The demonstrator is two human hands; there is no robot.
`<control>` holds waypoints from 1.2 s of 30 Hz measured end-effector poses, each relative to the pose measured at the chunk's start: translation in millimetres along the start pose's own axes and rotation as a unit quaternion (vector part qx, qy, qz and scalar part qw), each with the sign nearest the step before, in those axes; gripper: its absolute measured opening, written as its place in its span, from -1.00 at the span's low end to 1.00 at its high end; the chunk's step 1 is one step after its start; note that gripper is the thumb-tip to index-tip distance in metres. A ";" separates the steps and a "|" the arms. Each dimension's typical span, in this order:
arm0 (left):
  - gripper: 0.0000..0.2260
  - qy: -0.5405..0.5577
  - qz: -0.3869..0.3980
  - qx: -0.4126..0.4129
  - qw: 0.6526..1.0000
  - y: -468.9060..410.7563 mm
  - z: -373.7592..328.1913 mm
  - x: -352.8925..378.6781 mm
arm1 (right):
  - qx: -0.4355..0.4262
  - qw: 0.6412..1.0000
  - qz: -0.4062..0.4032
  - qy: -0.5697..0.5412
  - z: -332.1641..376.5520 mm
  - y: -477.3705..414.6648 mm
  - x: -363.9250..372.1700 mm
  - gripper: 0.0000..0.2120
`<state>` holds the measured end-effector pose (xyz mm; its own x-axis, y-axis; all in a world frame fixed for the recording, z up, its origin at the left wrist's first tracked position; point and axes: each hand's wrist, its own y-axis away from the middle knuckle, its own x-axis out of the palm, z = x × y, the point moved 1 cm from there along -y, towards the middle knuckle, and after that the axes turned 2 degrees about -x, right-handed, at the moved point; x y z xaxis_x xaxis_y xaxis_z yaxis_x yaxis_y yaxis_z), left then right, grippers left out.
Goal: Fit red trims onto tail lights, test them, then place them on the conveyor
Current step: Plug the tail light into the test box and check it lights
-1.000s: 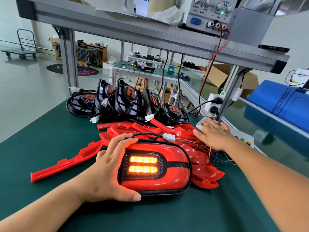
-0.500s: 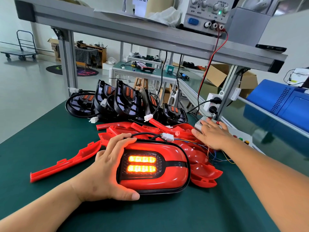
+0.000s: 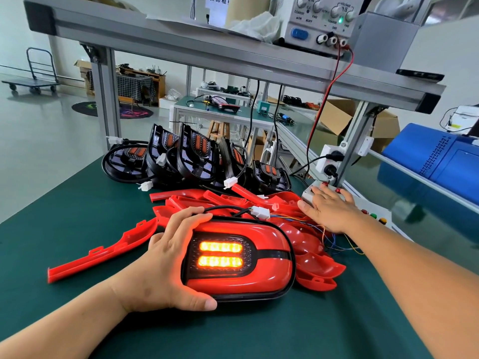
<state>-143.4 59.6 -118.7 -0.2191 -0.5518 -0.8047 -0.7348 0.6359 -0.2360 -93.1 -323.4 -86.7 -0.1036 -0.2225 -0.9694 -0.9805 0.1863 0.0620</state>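
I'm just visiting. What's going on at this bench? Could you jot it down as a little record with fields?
Stage: testing a trimmed tail light
Light: red trim fitted, two amber bars lit, lying on the green table
Left hand: grips the light's left end
Right hand: flat on the button box
Waiting: black untrimmed lights behind, loose red trims nearby
Power: bench supply on shelf, green lamp on
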 end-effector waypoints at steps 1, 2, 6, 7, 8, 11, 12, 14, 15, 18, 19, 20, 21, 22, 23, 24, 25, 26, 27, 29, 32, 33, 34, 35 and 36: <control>0.06 0.001 0.000 0.001 1.000 0.5 0.6 0.2 | -0.001 1.000 0.000 -0.002 -0.2 0.1 0.0 0.10; 0.06 0.002 0.000 0.002 1.000 0.9 1.2 0.4 | -0.001 1.000 -0.002 -0.004 -0.4 0.5 0.3 0.10; 0.06 0.007 -0.004 0.008 1.000 0.5 3.3 2.1 | 0.000 1.000 -0.015 -0.023 -1.8 3.5 0.9 0.07; 0.06 0.008 -0.006 0.009 1.000 -0.1 3.8 2.6 | 0.000 0.999 -0.020 -0.027 -2.2 4.2 0.8 0.07; 0.06 0.008 -0.008 0.010 1.000 -0.6 4.2 3.0 | 0.001 0.999 -0.025 -0.033 -2.3 5.5 0.1 0.05; 0.09 0.011 -0.017 0.014 1.000 -0.7 5.8 4.0 | 0.008 0.997 -0.039 -0.071 -4.6 12.6 -4.2 -0.13; 0.10 0.011 -0.020 0.016 1.000 -0.6 6.1 4.2 | 0.010 0.996 -0.040 -0.081 -5.9 15.7 -6.1 -0.16; 0.13 0.010 -0.021 0.019 1.000 0.0 6.0 4.4 | 0.020 0.995 -0.037 -0.095 -9.1 21.4 -10.2 -0.26; 0.15 0.010 -0.019 0.018 1.000 0.4 5.7 4.2 | 0.025 0.994 -0.036 -0.102 -9.3 24.0 -13.5 -0.31; 0.17 0.014 -0.015 0.014 1.000 1.3 4.5 3.1 | 0.028 0.992 -0.064 -0.103 -3.2 34.3 -26.0 -0.52; 0.16 0.016 -0.016 0.013 1.000 1.7 3.8 2.7 | 0.015 0.992 -0.074 -0.098 1.8 38.9 -30.2 -0.58; 0.13 0.019 -0.019 0.012 1.000 2.0 3.3 2.4 | -0.004 0.992 -0.077 -0.097 7.6 43.3 -32.9 -0.64; 0.09 0.026 -0.023 0.013 0.999 2.3 2.7 2.0 | -0.026 0.991 -0.073 -0.110 13.8 47.2 -34.0 -0.69; 0.05 0.034 -0.027 0.013 0.999 2.5 2.3 1.6 | -0.047 0.988 -0.066 -0.135 20.3 51.7 -34.0 -0.71; 0.00 0.040 -0.029 0.012 0.999 2.8 1.6 1.3 | -0.064 0.983 -0.059 -0.162 26.9 55.7 -33.5 -0.70; -0.04 0.041 -0.029 0.012 0.999 3.1 1.0 1.2 | -0.076 0.979 -0.055 -0.180 33.3 59.8 -32.6 -0.69; -0.07 0.038 -0.028 0.011 0.999 3.4 0.4 1.2 | -0.085 0.977 -0.051 -0.189 39.4 63.4 -31.6 -0.69; -0.10 0.033 -0.028 0.012 0.999 3.6 -0.2 1.4 | -0.092 0.977 -0.047 -0.188 44.3 66.2 -30.2 -0.69; -0.13 0.028 -0.027 0.012 0.999 3.8 -0.8 1.7 | -0.095 0.978 -0.044 -0.182 48.0 68.3 -28.5 -0.69; -0.18 0.020 -0.031 0.014 0.999 3.9 -1.1 2.7 | -0.089 0.980 -0.046 -0.171 52.6 71.3 -25.7 -0.68; -0.22 0.040 -0.054 0.020 0.998 4.8 1.1 3.9 | -0.066 0.979 -0.066 -0.179 56.6 73.4 -22.4 -0.66; -0.27 0.063 -0.072 0.017 0.995 5.5 2.3 4.3 | -0.062 0.979 -0.071 -0.179 58.5 73.6 -21.9 -0.66; -0.31 0.096 -0.094 0.013 0.991 5.8 3.5 4.2 | -0.062 0.979 -0.075 -0.178 60.4 73.5 -21.5 -0.66; -0.35 0.134 -0.116 0.007 0.984 5.9 4.4 3.5 | -0.063 0.979 -0.077 -0.177 62.4 73.1 -21.6 -0.65; -0.40 0.170 -0.137 -0.001 0.976 5.4 4.3 2.2 | -0.064 0.979 -0.077 -0.177 64.3 72.6 -22.0 -0.65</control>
<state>-145.1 64.2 -124.0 -0.2140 -0.8479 -0.4850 -0.7966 0.4388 -0.4158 -151.3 -243.5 -76.2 0.0890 0.1109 -0.9898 -0.9952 0.0500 -0.0838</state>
